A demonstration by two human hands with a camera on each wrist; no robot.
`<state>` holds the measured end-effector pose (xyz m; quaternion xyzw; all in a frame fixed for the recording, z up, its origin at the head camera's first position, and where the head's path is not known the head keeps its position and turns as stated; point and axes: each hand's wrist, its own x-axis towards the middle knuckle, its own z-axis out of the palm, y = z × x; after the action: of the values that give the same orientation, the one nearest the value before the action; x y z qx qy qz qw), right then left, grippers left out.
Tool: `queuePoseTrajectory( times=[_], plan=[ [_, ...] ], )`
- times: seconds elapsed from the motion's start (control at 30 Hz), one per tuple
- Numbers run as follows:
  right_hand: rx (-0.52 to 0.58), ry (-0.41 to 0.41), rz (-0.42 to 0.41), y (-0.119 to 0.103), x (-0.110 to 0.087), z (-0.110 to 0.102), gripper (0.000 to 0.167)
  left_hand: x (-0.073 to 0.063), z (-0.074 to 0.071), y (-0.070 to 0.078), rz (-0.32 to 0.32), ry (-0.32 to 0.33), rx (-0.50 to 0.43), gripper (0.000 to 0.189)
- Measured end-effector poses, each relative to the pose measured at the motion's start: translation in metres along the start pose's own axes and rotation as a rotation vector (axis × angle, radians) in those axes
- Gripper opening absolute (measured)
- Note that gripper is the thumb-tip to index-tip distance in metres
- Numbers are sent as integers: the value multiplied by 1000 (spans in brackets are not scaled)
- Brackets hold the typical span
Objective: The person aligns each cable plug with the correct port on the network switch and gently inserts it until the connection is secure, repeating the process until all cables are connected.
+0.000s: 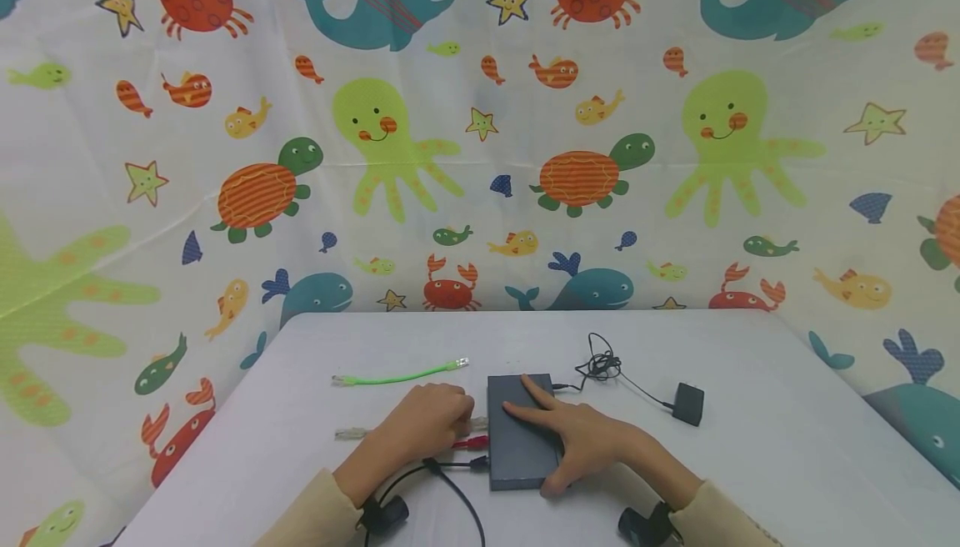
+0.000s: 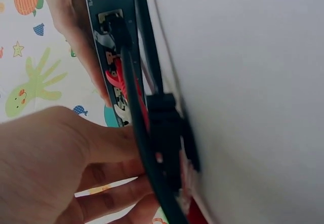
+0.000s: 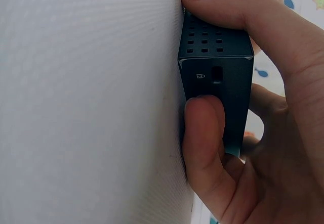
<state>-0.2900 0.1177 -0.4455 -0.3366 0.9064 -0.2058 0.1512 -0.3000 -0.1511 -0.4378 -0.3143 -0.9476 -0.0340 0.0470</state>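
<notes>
A dark network switch (image 1: 516, 447) lies flat on the white table, with its port side facing left. My right hand (image 1: 588, 437) grips it, fingers spread over the top; in the right wrist view the thumb (image 3: 202, 133) presses the end face below a lock slot. My left hand (image 1: 427, 422) pinches a pale network cable (image 1: 351, 434) close to the port side; its plug (image 2: 121, 113) shows at the last port in the left wrist view. A red network cable (image 1: 472, 443) and a black cable (image 1: 478, 464) sit in ports beside it.
A green network cable (image 1: 405, 378) lies at the back left. From the far right of the switch, a bundled thin black cord (image 1: 600, 366) leads to a black power adapter (image 1: 688, 404). A black cable (image 1: 461, 497) runs off the table's front edge.
</notes>
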Motion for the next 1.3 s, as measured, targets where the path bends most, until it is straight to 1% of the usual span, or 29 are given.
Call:
queuePoseTrajectory(
  times=[0.37,0.57,0.8,1.0,1.3],
  plan=[
    [-4,1,3,0,0,0,101,0,2,-2,9,17,-4,7],
    [-8,2,-2,0,1,1,102,1,2,-2,21,14,-5,6],
    [-15,8,-6,0,0,0,102,2,2,-3,2,1,-12,7],
    [-3,3,1,-2,0,-1,102,1,1,-2,8,2,-14,7],
    [-3,6,-1,-3,0,-2,101,2,1,-3,0,11,-25,7]
  ],
)
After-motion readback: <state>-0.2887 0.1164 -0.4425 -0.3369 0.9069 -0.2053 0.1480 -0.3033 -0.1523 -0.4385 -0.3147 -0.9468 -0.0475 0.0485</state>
